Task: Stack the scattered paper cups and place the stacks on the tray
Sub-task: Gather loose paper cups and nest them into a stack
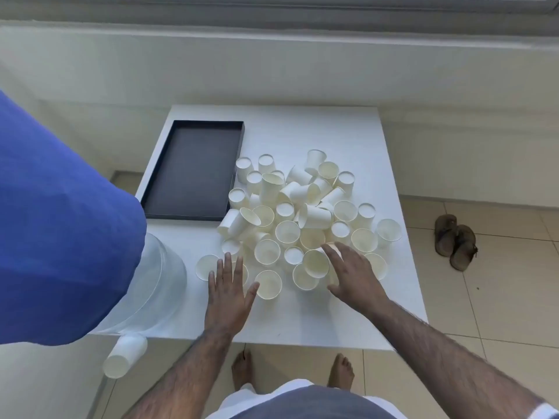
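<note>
Several white paper cups (298,213) lie heaped on the white table (302,322), some upright, some upside down, some on their sides. A black tray (193,170) with nothing in it sits to the left of the heap. My left hand (228,291) hovers flat, fingers spread, over an upright cup (205,266) at the heap's near left edge. My right hand (352,273) reaches over the near right cups, fingers apart, its fingertips beside an upright cup (316,263). Neither hand grips anything.
A blue-sleeved arm of another person (60,231) fills the left side, above a clear plastic container (157,285). One cup (124,356) lies off the table's near left corner. Sandals (455,241) sit on the tiled floor at right. My bare feet stand under the table's front edge.
</note>
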`<control>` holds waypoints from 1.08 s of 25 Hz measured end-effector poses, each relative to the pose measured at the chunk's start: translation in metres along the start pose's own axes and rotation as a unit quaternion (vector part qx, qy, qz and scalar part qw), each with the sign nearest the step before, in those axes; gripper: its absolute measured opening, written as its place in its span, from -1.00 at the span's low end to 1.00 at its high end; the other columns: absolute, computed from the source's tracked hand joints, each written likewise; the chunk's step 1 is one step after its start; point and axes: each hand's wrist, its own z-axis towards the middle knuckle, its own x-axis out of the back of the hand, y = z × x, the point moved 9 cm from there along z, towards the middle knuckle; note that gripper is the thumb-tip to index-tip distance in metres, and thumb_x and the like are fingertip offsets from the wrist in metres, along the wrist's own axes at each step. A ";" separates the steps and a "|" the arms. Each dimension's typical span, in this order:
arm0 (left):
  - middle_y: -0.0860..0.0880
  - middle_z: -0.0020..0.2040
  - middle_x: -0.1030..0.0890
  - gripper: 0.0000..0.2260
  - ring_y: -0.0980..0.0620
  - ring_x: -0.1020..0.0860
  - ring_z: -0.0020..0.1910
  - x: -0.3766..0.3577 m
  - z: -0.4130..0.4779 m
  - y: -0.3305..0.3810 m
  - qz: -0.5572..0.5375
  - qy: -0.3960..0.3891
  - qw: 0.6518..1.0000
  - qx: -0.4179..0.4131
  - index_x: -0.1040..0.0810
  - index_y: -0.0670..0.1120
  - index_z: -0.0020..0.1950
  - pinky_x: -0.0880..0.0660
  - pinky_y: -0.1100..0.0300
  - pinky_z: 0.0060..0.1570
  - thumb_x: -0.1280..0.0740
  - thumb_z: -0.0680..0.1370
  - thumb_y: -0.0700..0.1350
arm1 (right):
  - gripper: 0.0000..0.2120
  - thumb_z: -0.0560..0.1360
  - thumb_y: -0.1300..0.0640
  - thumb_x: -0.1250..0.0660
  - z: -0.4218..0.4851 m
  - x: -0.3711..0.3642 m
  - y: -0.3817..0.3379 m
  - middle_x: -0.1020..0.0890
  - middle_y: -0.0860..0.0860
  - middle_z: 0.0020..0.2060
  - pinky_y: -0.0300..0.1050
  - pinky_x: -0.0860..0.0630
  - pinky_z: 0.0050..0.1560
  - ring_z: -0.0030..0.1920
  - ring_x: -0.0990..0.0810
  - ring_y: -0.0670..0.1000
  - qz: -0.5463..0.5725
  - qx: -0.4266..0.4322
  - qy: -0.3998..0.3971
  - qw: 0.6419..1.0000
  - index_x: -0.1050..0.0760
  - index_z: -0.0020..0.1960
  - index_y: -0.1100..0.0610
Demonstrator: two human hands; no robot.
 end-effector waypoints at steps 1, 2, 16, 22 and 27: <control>-0.16 0.72 0.01 -0.12 -0.24 -0.05 0.69 -0.004 0.000 -0.003 0.000 -0.009 1.000 0.006 -0.06 -0.10 0.72 -0.04 -0.22 0.63 0.40 0.58 0.41 | -0.15 0.47 -0.01 -0.43 0.001 -0.001 -0.001 -0.21 0.05 0.57 0.07 -0.27 0.46 0.56 -0.22 0.13 0.004 0.000 -0.003 1.000 -0.08 0.65 -0.04; -0.18 0.71 -0.02 -0.11 -0.26 -0.08 0.68 -0.005 -0.001 -0.004 0.007 -0.008 1.000 0.007 -0.08 -0.12 0.71 -0.08 -0.23 0.62 0.41 0.59 0.40 | -0.15 0.47 -0.01 -0.43 0.001 0.000 0.001 -0.22 0.05 0.57 0.08 -0.28 0.45 0.56 -0.23 0.12 0.015 -0.008 0.001 1.000 -0.09 0.65 -0.04; -0.13 0.72 0.04 -0.15 -0.22 -0.01 0.70 -0.021 -0.003 -0.013 0.009 -0.008 1.000 0.000 -0.07 -0.07 0.72 0.01 -0.21 0.64 0.41 0.60 0.39 | -0.21 0.49 0.06 -0.39 0.020 -0.007 0.004 -0.27 0.07 0.54 0.06 -0.28 0.45 0.54 -0.26 0.12 -0.018 -0.010 -0.006 1.000 -0.14 0.63 -0.09; -0.10 0.72 0.12 -0.13 -0.18 0.07 0.71 -0.021 -0.002 -0.018 0.016 -0.004 1.000 -0.001 0.01 -0.02 0.73 0.09 -0.17 0.65 0.43 0.56 0.42 | -0.34 0.49 0.03 -0.41 0.026 -0.014 0.006 -0.34 0.03 0.51 0.07 -0.33 0.40 0.49 -0.33 0.10 -0.001 -0.011 -0.008 1.000 -0.29 0.55 -0.04; -0.07 0.72 0.22 -0.11 -0.14 0.16 0.71 -0.023 -0.004 -0.022 0.016 -0.008 1.000 0.006 0.09 0.01 0.73 0.16 -0.13 0.66 0.48 0.52 0.44 | -0.29 0.46 0.02 -0.42 0.027 -0.017 0.010 -0.34 0.02 0.51 0.07 -0.32 0.41 0.50 -0.32 0.10 0.004 -0.009 -0.017 1.000 -0.26 0.56 -0.06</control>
